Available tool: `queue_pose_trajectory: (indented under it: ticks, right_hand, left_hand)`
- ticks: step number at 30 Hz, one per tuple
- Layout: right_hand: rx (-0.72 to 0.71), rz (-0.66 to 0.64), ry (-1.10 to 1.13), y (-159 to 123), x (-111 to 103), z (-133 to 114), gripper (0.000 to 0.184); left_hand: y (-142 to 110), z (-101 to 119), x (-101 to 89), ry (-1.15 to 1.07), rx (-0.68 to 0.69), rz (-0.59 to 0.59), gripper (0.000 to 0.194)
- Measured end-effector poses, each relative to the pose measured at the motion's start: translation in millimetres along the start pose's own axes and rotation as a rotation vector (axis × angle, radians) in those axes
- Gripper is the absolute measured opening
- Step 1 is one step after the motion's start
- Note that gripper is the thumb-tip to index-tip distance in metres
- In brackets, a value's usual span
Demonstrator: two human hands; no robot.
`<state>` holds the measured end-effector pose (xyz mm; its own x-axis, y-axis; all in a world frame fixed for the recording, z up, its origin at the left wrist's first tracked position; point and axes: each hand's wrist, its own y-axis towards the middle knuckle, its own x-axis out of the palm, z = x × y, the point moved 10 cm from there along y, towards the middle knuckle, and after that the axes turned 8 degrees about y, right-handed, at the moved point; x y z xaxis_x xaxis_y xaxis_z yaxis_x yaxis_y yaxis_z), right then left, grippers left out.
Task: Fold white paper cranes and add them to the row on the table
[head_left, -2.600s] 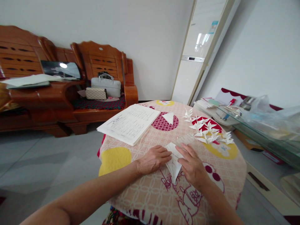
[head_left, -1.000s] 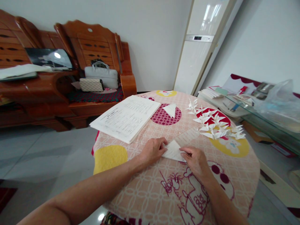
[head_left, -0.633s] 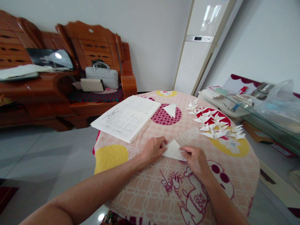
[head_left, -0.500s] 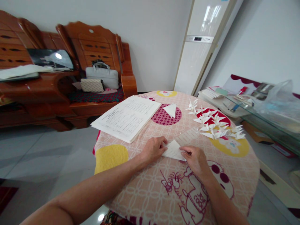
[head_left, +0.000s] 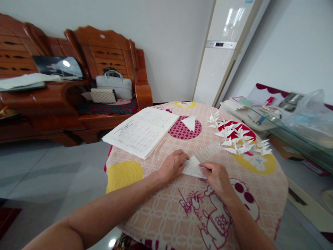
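Observation:
A folded sheet of white paper (head_left: 193, 168) lies on the patterned tablecloth, a triangle in outline with its long edge toward me. My left hand (head_left: 174, 164) is closed on its left corner, the fingers bent over the edge. At the right corner my right hand (head_left: 215, 176) pinches the paper between thumb and fingers. Just behind it lies a thin see-through ruler-like strip (head_left: 208, 151). Several white paper cranes (head_left: 235, 137) stand together at the right. Farther back is another folded paper triangle (head_left: 190, 123).
A stack of printed sheets (head_left: 143, 131) lies at the left of the round table (head_left: 156, 215). Right of the table is a glass shelf (head_left: 288, 137) with a plastic bag (head_left: 309, 113). Behind stand a wooden chair (head_left: 104, 52) holding a grey handbag (head_left: 114, 85), and a tall air conditioner (head_left: 215, 69).
The paper, earlier a kite shape pointing toward me, now has a straight near edge with my hands at its corners. Most recently my left hand has shifted slightly up and over the paper.

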<state>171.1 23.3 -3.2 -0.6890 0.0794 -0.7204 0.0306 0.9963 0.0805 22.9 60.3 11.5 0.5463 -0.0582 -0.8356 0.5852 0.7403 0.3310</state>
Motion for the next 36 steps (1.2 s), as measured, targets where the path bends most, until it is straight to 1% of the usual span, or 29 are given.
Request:
queue_pose_trajectory:
  ticks: [1,3,6,9,12,15,20,22,23,26,28,29,30,32,34,36]
  right_hand:
    - [-0.003,0.0,-0.008,0.1,0.1,-0.6,0.03]
    - [-0.003,0.0,-0.019,0.2,0.4,-0.4,0.03]
    - [0.0,0.009,-0.012,0.3,0.4,1.7,0.03]
    - [0.008,0.019,0.034,-0.3,-1.2,4.8,0.032]
    - [0.059,0.032,0.114,-2.8,-5.3,12.7,0.034]
    - [0.113,0.062,0.176,-8.1,-12.4,23.6,0.036]
    - [0.119,0.097,0.202,-19.1,-25.1,33.8,0.035]
    - [0.112,0.119,0.137,-22.3,-30.7,29.9,0.033]
    - [0.097,0.146,0.088,-23.3,-34.5,24.2,0.032]
    - [-0.035,0.231,-0.042,-22.9,-40.6,-9.1,0.032]
    - [-0.125,0.197,-0.067,-18.7,-31.1,-31.6,0.029]
    - [-0.131,0.154,-0.059,-15.5,-23.6,-37.0,0.026]
    - [-0.105,0.108,-0.047,-12.0,-16.0,-37.6,0.024]
    - [-0.015,0.001,-0.008,-6.5,-1.0,-29.7,0.021]
    - [0.03,-0.043,0.014,-4.4,4.9,-22.0,0.017]
    - [0.059,-0.054,0.021,-4.3,5.6,-16.1,0.014]
  left_hand:
    - [0.5,5.7,0.4,-0.014,0.065,0.013,0.036]
    - [0.6,15.3,4.8,-0.043,0.179,-0.005,0.041]
    - [-0.1,23.5,16.0,-0.044,0.275,-0.101,0.041]
    - [0.4,25.1,21.0,0.003,0.274,-0.165,0.037]
    - [1.2,27.4,18.8,0.047,0.247,-0.173,0.031]
    - [-0.7,32.8,17.4,0.092,0.259,-0.181,0.028]
    - [-5.3,35.4,17.6,0.134,0.281,-0.188,0.03]
    - [-6.2,35.1,17.3,0.132,0.28,-0.188,0.031]
    - [-6.4,35.1,17.0,0.13,0.278,-0.188,0.031]
    - [-6.6,36.3,15.8,0.129,0.281,-0.18,0.031]
    - [-6.7,37.5,16.1,0.137,0.29,-0.179,0.031]
    - [-6.6,37.8,16.1,0.141,0.291,-0.177,0.03]
    - [-6.5,37.8,16.2,0.143,0.291,-0.176,0.03]
    - [-6.2,37.5,16.5,0.139,0.29,-0.175,0.03]
    - [-6.1,37.3,16.6,0.131,0.292,-0.174,0.029]
    - [-6.1,37.1,16.3,0.122,0.295,-0.168,0.029]
